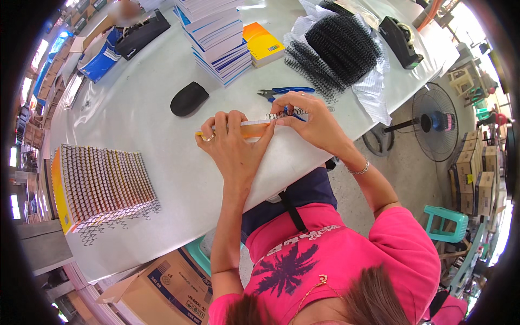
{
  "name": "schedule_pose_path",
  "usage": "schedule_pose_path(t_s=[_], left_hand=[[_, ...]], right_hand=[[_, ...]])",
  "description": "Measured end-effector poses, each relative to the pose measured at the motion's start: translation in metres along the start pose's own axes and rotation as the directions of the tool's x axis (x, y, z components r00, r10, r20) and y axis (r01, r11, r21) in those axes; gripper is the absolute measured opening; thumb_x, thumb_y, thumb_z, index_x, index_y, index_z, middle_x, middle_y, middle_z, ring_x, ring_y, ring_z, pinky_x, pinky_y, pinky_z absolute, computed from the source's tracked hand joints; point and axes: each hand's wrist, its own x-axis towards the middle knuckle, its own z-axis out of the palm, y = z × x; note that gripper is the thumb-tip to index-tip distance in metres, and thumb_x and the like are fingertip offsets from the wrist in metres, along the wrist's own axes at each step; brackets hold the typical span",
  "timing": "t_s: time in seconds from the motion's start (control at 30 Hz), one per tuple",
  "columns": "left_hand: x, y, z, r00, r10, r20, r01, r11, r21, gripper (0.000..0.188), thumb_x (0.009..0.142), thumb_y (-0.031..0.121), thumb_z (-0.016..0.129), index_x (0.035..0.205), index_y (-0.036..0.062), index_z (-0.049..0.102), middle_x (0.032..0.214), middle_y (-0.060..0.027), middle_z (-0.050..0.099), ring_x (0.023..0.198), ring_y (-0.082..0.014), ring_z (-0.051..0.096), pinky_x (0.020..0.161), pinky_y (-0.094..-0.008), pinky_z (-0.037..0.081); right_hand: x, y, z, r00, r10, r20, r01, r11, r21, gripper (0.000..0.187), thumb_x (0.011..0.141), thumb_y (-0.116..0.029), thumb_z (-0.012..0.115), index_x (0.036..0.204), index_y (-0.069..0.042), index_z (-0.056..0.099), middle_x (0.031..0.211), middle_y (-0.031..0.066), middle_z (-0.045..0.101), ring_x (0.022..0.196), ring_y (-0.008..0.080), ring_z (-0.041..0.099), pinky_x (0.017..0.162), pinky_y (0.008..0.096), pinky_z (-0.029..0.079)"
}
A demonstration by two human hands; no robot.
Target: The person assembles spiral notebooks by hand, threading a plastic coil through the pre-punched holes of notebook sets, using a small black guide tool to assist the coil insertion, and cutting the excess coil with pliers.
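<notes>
My left hand point(234, 143) grips a small notebook point(254, 129) with a yellow-orange cover, held edge-on above the white table point(179, 179). Closed in a pinch at the notebook's right end, my right hand point(311, 122) holds a dark spiral binding coil point(270, 116). The coil runs between its fingers along the notebook's edge; how far it is threaded is hidden. Just beyond that hand lie blue-handled cutting pliers point(292, 90), partly covered by the fingers. A black, mouse-shaped object point(189, 99) rests left of the pliers.
Coil-bound notebooks point(108, 187) stand stacked at the left. At the back are a tall stack of booklets point(216, 46), a yellow notepad point(264, 44), a heap of black coils point(344, 51) and a tape dispenser point(400, 43). A fan point(436, 122) stands beyond the table's right edge.
</notes>
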Motion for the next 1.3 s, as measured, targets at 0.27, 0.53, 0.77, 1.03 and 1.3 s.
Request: schedule_pose_path(t_s=[0.27, 0.53, 0.77, 1.03, 1.3], left_hand=[[-0.001, -0.003, -0.002, 0.999, -0.005, 0.039, 0.006, 1.0, -0.019, 0.045, 0.069, 0.048, 0.082, 0.091, 0.0168, 0.058, 0.096, 0.0001, 0.052, 0.103, -0.0265, 0.045, 0.093, -0.0518, 0.028], [0.0, -0.011, -0.006, 0.993, -0.049, 0.104, 0.063, 0.988, -0.138, 0.047, 0.078, 0.042, 0.079, 0.108, 0.0131, 0.058, 0.117, -0.0069, 0.049, 0.113, -0.0277, 0.044, 0.098, -0.0507, 0.028], [-0.003, -0.015, -0.018, 0.974, -0.224, -0.026, 0.206, 0.929, -0.309, 0.052, 0.075, 0.032, 0.085, 0.111, 0.0065, 0.057, 0.127, -0.0207, 0.039, 0.12, -0.0395, 0.039, 0.101, -0.048, 0.033], [-0.021, -0.038, -0.048, 0.952, -0.259, 0.166, 0.305, 0.864, -0.402, 0.049, 0.073, 0.026, 0.086, 0.104, 0.004, 0.055, 0.116, -0.02, 0.039, 0.118, -0.0374, 0.039, 0.092, -0.0456, 0.041], [-0.047, -0.071, -0.071, 0.947, -0.311, 0.079, 0.319, 0.887, -0.334, 0.057, 0.066, 0.026, 0.09, 0.102, 0.004, 0.051, 0.115, -0.016, 0.036, 0.116, -0.0341, 0.04, 0.092, -0.0453, 0.041]], right_hand=[[-0.013, 0.008, 0.013, 0.992, -0.112, -0.058, 0.1, 0.98, -0.171, 0.018, 0.088, -0.009, 0.067, 0.105, -0.005, 0.065, 0.097, 0.0076, 0.065, 0.092, 0.0279, 0.058, 0.089, 0.037, 0.043], [-0.008, -0.005, 0.019, 0.98, -0.165, -0.108, 0.121, 0.934, -0.337, 0.01, 0.096, -0.015, 0.056, 0.098, -0.005, 0.058, 0.094, 0.0102, 0.059, 0.093, 0.0307, 0.057, 0.085, 0.0412, 0.04], [0.0, -0.01, 0.014, 0.986, -0.147, 0.085, 0.168, 0.912, -0.374, 0.014, 0.097, -0.017, 0.055, 0.102, -0.005, 0.061, 0.094, 0.0126, 0.059, 0.094, 0.032, 0.057, 0.084, 0.0434, 0.042], [0.094, -0.004, 0.053, 0.926, -0.164, 0.34, 0.21, 0.972, -0.103, 0.037, 0.096, -0.027, 0.059, 0.125, -0.004, 0.056, 0.109, 0.0208, 0.062, 0.1, 0.036, 0.06, 0.09, 0.0444, 0.047], [0.136, 0.01, 0.142, 0.966, -0.149, 0.21, 0.173, 0.98, -0.1, 0.055, 0.093, -0.013, 0.061, 0.143, -0.008, 0.038, 0.108, 0.0183, 0.062, 0.102, 0.0322, 0.058, 0.092, 0.0436, 0.046]])
